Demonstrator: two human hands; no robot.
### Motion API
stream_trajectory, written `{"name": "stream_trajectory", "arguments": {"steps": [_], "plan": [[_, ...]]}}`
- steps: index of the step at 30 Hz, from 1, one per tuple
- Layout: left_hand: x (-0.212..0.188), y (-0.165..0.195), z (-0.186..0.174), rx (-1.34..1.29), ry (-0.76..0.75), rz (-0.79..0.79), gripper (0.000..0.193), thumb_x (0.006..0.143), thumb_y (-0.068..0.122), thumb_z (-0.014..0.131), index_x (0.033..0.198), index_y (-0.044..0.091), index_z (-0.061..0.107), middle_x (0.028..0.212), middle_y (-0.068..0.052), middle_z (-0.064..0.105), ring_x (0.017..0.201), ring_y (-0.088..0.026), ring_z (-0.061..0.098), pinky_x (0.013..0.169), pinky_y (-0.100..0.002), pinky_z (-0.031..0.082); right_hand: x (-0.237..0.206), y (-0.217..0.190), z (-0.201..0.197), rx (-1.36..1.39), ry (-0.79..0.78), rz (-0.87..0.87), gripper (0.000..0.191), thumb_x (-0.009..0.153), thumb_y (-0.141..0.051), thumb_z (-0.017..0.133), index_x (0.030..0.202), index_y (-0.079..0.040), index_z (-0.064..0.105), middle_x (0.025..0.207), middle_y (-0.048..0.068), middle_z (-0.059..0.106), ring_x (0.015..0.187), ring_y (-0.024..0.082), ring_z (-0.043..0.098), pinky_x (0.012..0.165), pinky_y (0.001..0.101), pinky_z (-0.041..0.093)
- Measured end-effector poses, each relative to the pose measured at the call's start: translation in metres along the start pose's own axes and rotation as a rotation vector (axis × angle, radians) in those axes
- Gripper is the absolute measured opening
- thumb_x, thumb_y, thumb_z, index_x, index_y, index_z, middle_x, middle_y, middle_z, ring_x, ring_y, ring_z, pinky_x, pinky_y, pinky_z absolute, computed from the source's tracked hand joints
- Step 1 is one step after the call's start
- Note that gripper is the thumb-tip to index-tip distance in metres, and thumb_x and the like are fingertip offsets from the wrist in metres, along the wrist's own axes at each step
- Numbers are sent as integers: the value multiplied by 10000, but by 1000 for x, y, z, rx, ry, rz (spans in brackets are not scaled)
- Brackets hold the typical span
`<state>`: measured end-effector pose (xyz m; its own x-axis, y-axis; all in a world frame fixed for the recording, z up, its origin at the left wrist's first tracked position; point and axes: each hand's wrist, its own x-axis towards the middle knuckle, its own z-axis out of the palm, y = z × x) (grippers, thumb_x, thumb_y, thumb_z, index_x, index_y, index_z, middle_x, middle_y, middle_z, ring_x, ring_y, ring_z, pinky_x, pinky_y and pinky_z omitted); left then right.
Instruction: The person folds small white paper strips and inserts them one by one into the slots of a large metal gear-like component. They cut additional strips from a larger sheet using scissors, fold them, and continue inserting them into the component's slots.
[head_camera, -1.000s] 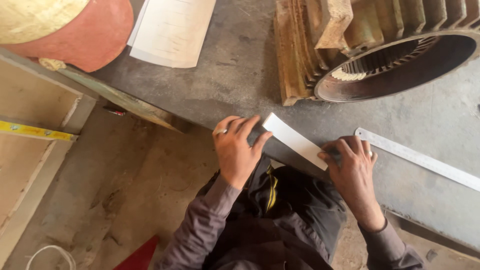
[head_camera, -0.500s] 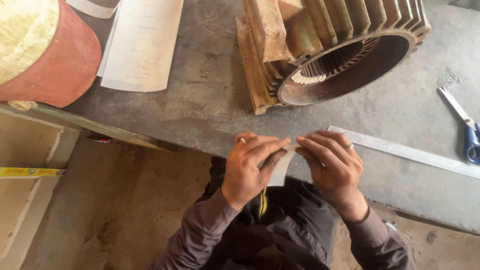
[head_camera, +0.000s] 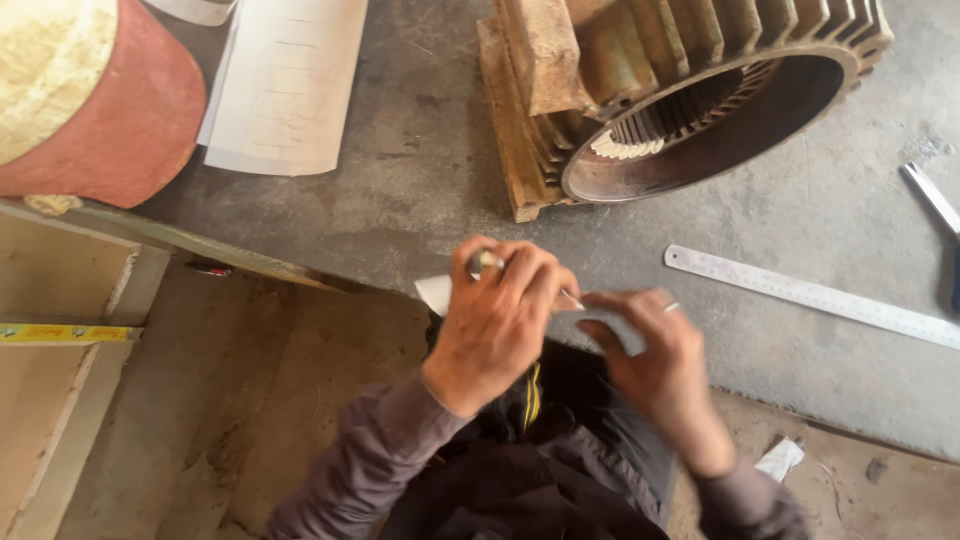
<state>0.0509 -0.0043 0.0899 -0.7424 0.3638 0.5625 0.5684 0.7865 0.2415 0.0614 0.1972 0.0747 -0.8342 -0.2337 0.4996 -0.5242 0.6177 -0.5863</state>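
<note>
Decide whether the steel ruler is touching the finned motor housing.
Apart. The head view shows bare grey tabletop between the steel ruler and the finned motor housing.

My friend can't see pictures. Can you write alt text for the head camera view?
Two bare hands, left hand and right hand, hold a small white paper strip at the edge of a grey concrete workbench. Behind them lie a rusty ribbed metal motor housing, a long steel ruler and white paper sheets.

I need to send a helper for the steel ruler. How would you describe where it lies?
Find the big rusty finned motor housing on the grey table. Just below and right of it, beyond the right hand, lies the ruler: a long, thin, flat silver strip, unlike the white paper sheets at far left.
</note>
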Motion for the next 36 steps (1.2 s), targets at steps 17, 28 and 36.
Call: {"name": "stream_trajectory", "arguments": {"steps": [17, 28, 36], "plan": [[-18, 5, 105, 106, -284, -83, 168, 1126, 270, 679, 1168, 111, 642, 1090, -36, 599, 1087, -208, 546, 1004, -445, 439, 29, 99, -37, -246, -250, 314, 142, 915, -211, 828, 1004, -109, 785, 1003, 77, 770, 777, 222, 709, 701, 370, 529], [-66, 45, 90, 82, -178, -228, 757, 1005, 668, 485, 1519, 113, 512, 1486, -113, 466, 1447, -276, 388, 1169, -632, 264, 35, 50, 13, -28, -324, 111, 177, 915, -74, 734, 1088, -62, 772, 1027, 101, 726, 954, 251, 677, 875, 395, 527], [-78, 32, 100, 115, -155, -180, 723, 1034, 696, 471, 1551, 194, 533, 1551, -113, 469, 1514, -261, 370, 1237, -601, 196, 31, 55, 29, -303, -472, 29, 266, 914, 79, 556, 1125, -33, 673, 968, 106, 606, 912, 266, 542, 827, 411, 406]]}}
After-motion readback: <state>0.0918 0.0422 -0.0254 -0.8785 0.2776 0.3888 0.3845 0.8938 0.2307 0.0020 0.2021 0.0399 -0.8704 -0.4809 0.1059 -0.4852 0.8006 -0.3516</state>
